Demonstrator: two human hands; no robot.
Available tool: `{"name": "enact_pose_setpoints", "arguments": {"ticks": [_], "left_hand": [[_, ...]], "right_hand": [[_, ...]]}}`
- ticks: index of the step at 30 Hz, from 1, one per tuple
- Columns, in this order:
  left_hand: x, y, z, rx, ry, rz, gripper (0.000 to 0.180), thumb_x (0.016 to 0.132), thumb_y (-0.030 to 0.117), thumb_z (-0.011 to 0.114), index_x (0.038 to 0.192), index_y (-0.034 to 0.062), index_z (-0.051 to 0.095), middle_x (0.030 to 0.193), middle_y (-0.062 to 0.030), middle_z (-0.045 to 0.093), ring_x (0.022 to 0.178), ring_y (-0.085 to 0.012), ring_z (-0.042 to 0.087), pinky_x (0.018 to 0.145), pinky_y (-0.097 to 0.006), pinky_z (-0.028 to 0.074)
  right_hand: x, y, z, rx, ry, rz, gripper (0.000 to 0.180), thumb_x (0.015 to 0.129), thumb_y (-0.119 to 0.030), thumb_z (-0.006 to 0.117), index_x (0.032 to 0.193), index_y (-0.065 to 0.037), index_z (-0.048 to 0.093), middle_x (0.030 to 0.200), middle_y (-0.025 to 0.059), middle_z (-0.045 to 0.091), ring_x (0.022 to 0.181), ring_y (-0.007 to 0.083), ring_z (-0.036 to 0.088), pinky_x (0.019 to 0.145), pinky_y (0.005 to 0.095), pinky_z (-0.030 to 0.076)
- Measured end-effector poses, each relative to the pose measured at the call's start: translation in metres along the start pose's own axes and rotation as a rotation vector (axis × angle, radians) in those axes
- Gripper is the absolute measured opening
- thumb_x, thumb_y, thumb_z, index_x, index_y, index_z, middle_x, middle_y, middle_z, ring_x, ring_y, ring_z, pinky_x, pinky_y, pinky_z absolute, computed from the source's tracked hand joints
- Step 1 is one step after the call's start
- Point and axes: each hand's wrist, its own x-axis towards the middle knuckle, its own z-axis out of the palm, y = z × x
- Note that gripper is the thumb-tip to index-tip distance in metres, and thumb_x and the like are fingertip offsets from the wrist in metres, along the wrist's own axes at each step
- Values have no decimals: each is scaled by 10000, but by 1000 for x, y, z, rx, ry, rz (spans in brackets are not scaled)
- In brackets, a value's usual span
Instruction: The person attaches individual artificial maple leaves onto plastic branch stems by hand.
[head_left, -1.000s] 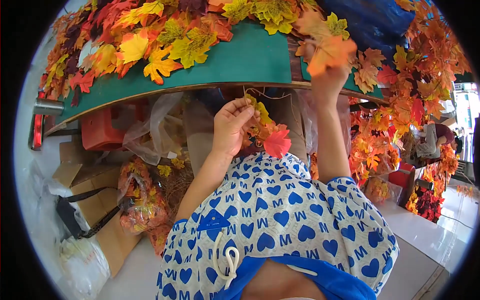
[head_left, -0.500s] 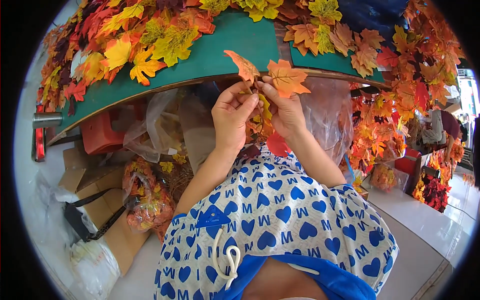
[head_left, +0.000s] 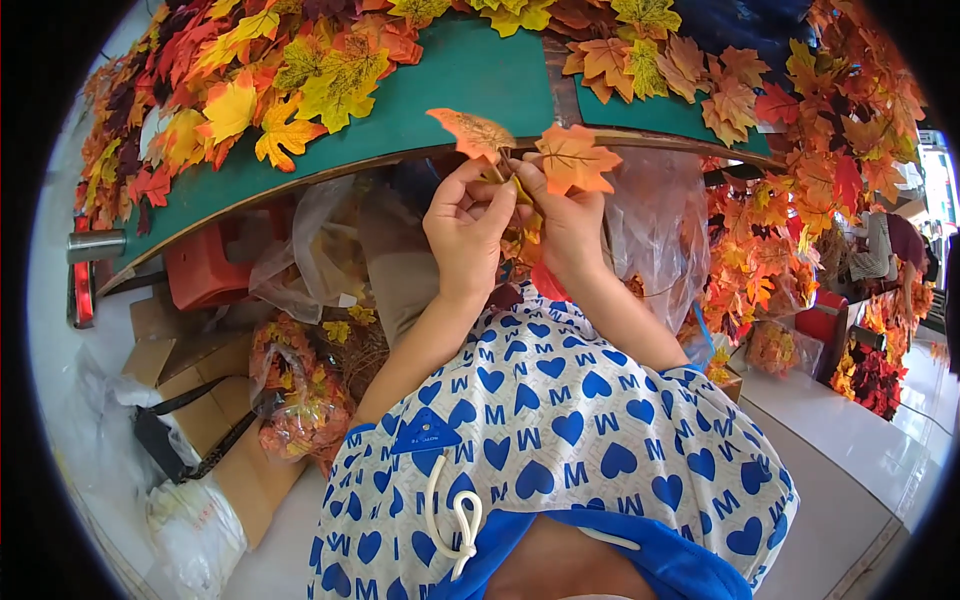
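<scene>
Both hands are raised close together by the table's near edge, fingertips pinched. My left hand (head_left: pixel 466 230) is closed on the stem of an orange artificial maple leaf (head_left: pixel 472 134), which tilts up to the left. With thumb and fingers together, my right hand (head_left: pixel 572 235) grips the stem of an artificial leaf garland; its orange maple leaf (head_left: pixel 577 161) fans out above the thumb. More of the garland hangs between and below the hands, including a red leaf (head_left: pixel 547 283) and some yellow ones. The fingers partly hide where the stems meet.
The green-topped table (head_left: pixel 450 95) carries heaps of yellow, orange and red artificial leaves (head_left: pixel 335 80). Under it are a red plastic stool (head_left: pixel 205 265) and clear plastic sheeting. Bagged leaves (head_left: pixel 290 405) and a cardboard box (head_left: pixel 255 480) stand at left; hanging garlands (head_left: pixel 760 250) fill the right.
The left orange leaf has tipped outward to the left and sunk a little. Both hands keep their pinch nearly in place, and the right leaf has shifted only slightly.
</scene>
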Motion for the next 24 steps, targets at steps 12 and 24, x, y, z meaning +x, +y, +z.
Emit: {"name": "enact_pose_setpoints", "arguments": {"ticks": [12, 24], "left_hand": [[3, -3, -1, -29, -32, -54, 366, 796, -93, 598, 1150, -41, 520, 852, -63, 605, 714, -98, 603, 652, -240, 561], [5, -3, -2, -37, -39, -61, 370, 794, -97, 597, 1151, -49, 514, 852, -71, 608, 708, -109, 612, 655, -238, 557]], "right_hand": [[2, 3, -7, 322, 19, 423, 179, 862, -119, 632, 1031, -73, 600, 979, 35, 654, 849, 89, 616, 579, 168, 456], [2, 7, -10, 353, 1, 420, 168, 857, -103, 634, 1017, -66, 600, 990, 46, 643, 870, 115, 609, 649, 197, 486]]}}
